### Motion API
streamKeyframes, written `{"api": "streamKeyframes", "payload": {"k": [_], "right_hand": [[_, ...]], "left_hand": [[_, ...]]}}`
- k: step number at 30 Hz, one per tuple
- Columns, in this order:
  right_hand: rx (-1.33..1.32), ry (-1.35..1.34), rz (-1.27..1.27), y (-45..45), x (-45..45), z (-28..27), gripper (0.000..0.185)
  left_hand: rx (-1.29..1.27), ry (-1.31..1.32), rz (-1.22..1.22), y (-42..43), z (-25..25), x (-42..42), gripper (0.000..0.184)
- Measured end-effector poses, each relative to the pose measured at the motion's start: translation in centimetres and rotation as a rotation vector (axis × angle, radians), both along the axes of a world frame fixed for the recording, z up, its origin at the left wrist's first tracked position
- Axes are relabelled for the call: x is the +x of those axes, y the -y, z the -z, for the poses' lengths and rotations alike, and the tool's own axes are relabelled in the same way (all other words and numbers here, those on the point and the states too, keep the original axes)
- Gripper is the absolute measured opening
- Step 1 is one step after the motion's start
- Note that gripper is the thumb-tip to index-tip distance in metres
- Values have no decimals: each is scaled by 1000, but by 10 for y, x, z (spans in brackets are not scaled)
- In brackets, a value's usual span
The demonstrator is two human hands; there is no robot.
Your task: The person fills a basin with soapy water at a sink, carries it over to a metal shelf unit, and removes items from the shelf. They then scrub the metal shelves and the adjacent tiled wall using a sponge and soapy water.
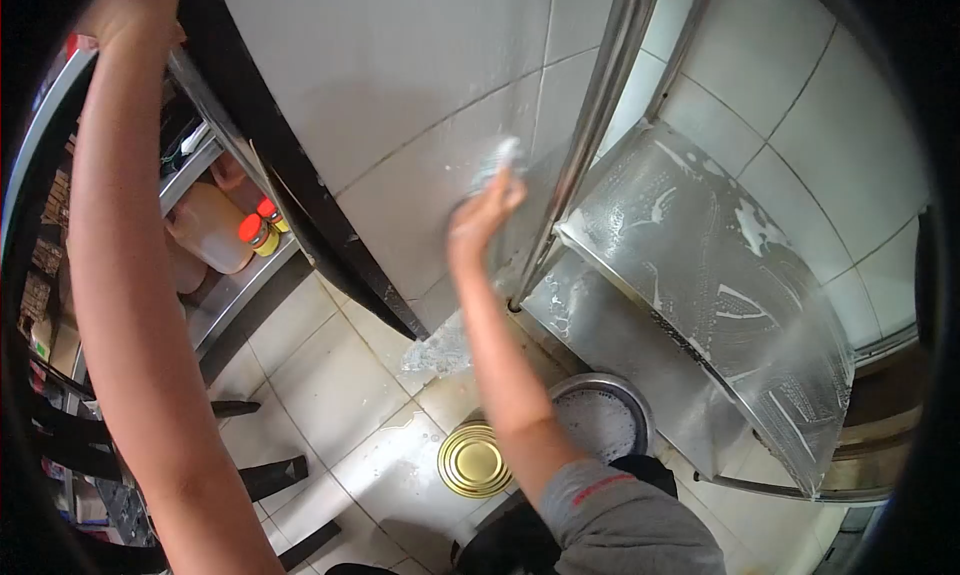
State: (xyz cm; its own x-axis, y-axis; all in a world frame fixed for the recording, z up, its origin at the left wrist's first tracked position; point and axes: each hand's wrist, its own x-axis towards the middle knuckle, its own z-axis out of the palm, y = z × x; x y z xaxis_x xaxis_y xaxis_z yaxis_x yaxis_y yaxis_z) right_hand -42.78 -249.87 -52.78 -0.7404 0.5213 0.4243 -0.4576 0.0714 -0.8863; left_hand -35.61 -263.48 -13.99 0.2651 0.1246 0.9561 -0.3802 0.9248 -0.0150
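Note:
Against the white tiled wall [440, 125], my right hand [485, 210] is closed around a foamy, greyish-white scrubber [495, 165]. Motion smears it, so its exact kind is unclear. Suds streak the tiles around it. My left hand [130, 5] is raised at the top left, by the upper edge of a metal shelf unit; its fingers are out of sight. Below my right forearm, a metal basin [645, 415] holds soapy water, partly covered by my arm. A round gold-coloured tin [474, 460] stands beside it on the wet floor.
A stainless steel counter [690, 245] smeared with suds stands at right, beside a vertical metal post [600, 115]. At left, the shelf [245, 295] carries a large plastic container [212, 230] and small red-lidded jars [258, 235]. Dark furniture legs [275, 478] stick out low at left.

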Motion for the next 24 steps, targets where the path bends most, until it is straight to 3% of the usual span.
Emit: {"api": "streamKeyframes", "payload": {"k": [1,3,6,8,9,10,11,12,13,14,16,17,18,19,20,21,22,24], "right_hand": [[-151,35,-13,-14,-29,27,41],[-77,244,-3,-39,-60,109,45],[463,662,-90,-40,-27,248,52],[584,799,-188,-2,37,307,59],[455,787,-140,29,52,329,54],[326,763,-89,59,67,349,50],[312,612,-97,46,66,302,48],[300,459,-114,32,67,247,46],[294,311,-139,18,68,191,44],[250,340,-150,-1,40,172,42],[226,435,-149,-35,-7,166,40],[366,549,-181,-41,-13,199,40],[665,680,-277,-41,-9,232,40],[1115,746,-453,-34,5,261,40],[1572,664,-659,-24,23,277,40],[1758,571,-856,-15,46,285,40],[1635,654,-972,-8,67,278,38],[686,931,-1246,-24,85,262,38]], "left_hand": [[45,-17,-190,17,-6,-10,48],[-55,-118,-1099,21,2,-14,66],[174,142,-968,-5,-4,-4,61],[119,242,-446,-18,1,9,45],[1,245,29,-22,13,19,35],[-33,172,292,-25,16,18,33],[-93,95,553,-29,19,17,37],[-76,-39,593,-34,17,7,44],[-60,-2,583,-31,16,12,44],[-46,34,572,-29,15,18,44],[-19,98,564,-36,14,30,42],[-90,-44,439,-23,6,17,41],[-142,-197,308,-12,-2,4,42],[-108,-187,337,-14,-3,5,42],[-68,-174,364,-16,-2,6,43],[-25,-150,392,-17,1,7,43],[-42,-161,365,-16,1,7,43],[-73,-179,328,-14,-2,4,43]]}}
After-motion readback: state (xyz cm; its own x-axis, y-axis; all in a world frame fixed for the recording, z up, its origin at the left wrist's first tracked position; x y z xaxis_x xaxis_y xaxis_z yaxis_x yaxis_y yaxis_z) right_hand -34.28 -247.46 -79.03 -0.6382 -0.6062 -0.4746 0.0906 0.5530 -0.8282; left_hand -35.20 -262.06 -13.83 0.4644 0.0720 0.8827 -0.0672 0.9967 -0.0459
